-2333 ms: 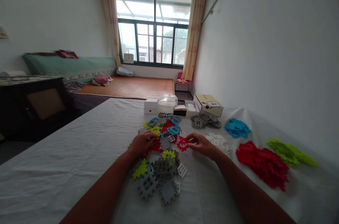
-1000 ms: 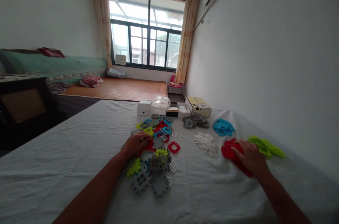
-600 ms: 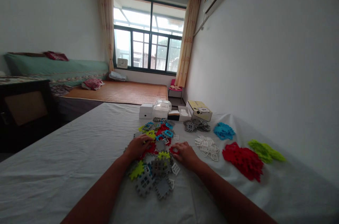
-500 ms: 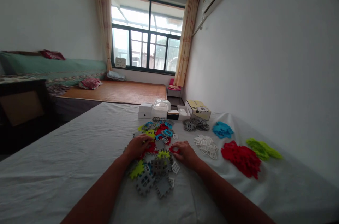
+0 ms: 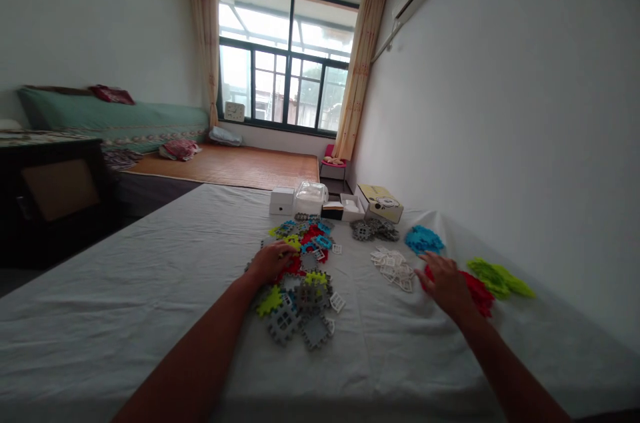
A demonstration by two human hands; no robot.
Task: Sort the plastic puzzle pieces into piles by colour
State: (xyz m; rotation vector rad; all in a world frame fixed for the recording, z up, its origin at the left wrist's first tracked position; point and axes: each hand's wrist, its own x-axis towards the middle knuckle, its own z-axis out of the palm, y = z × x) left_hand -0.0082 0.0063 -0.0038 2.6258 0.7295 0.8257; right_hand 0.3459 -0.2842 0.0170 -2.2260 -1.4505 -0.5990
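Directly under the right grip [image 5: 444, 281] is a pile of red toothed plastic pieces [image 5: 479, 293], partly hidden by the palm. Its long axis slants from between the thumb and fingers out past the little-finger side, to the near right. The right grip is loosely open, thumb apart from the stretched fingers; no piece can be seen clasped in it, and whether it touches the pile cannot be told. Just beyond its fingertips sits a pile of blue pieces [image 5: 424, 238]; to its left, near the thumb, lie white window-frame pieces [image 5: 393, 267]; to its right, past the red, are lime-green pieces [image 5: 500, 276].

The left grip [image 5: 273, 261] is well apart, across the cloth-covered surface [image 5: 155, 276], its fingers bent down at a mixed heap of toothed panels [image 5: 310, 263]. Whether it pinches one cannot be told.

The right grip is clearly nearer the red pile; what seems to matter most is that the pile lies beneath and to the right of its palm, not out ahead.
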